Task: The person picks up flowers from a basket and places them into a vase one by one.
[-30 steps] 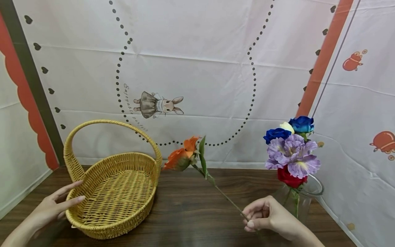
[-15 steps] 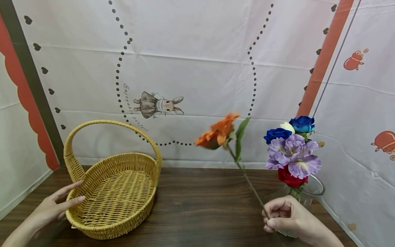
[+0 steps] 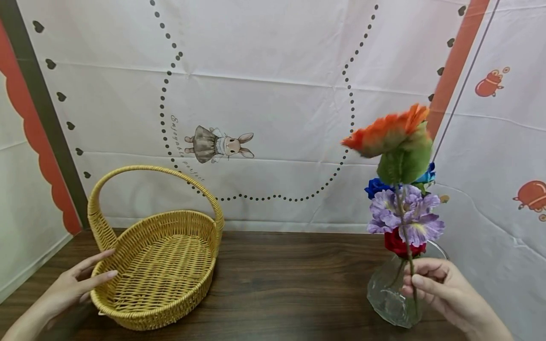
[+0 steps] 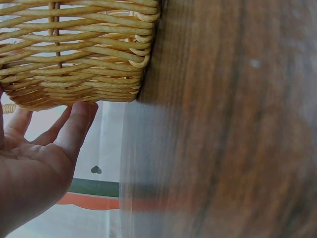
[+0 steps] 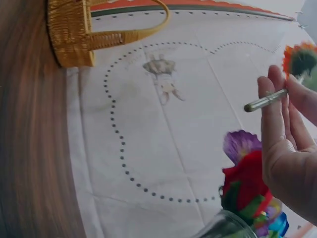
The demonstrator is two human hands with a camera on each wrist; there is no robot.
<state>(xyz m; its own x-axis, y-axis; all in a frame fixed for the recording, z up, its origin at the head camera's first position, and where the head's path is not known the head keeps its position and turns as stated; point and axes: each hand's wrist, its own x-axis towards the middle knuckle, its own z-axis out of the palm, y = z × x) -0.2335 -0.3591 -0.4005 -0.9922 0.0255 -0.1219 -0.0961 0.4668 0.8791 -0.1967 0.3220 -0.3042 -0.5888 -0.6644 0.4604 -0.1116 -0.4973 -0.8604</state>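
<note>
My left hand (image 3: 64, 289) holds the left side of the yellow wicker basket (image 3: 179, 303), thumb over the rim and fingers against the outer wall (image 4: 99, 74). Between thumb and fingers, my right hand (image 3: 443, 284) pinches the stem of an orange flower (image 3: 392, 132) with green leaves. The flower stands nearly upright, its bloom high. Its cut stem end (image 5: 252, 106) sticks out below the fingers in the right wrist view. Behind the stem, in the head view, is a clear glass vase (image 3: 384, 289) with a purple flower (image 3: 379, 215), a red rose (image 3: 396, 244) and blue roses (image 3: 375, 188).
The dark wooden table (image 3: 290, 284) runs between basket and vase. A white printed cloth (image 3: 273, 94) hangs behind it, with a rabbit picture (image 3: 213, 142) on it. More cloth (image 3: 503, 199) closes off the right side. The basket's tall handle (image 3: 149, 168) arches above its rim.
My right hand has moved right with the orange flower, turning it from slanting left to nearly upright and raising its bloom in front of the vase. The left hand and basket have stayed put.
</note>
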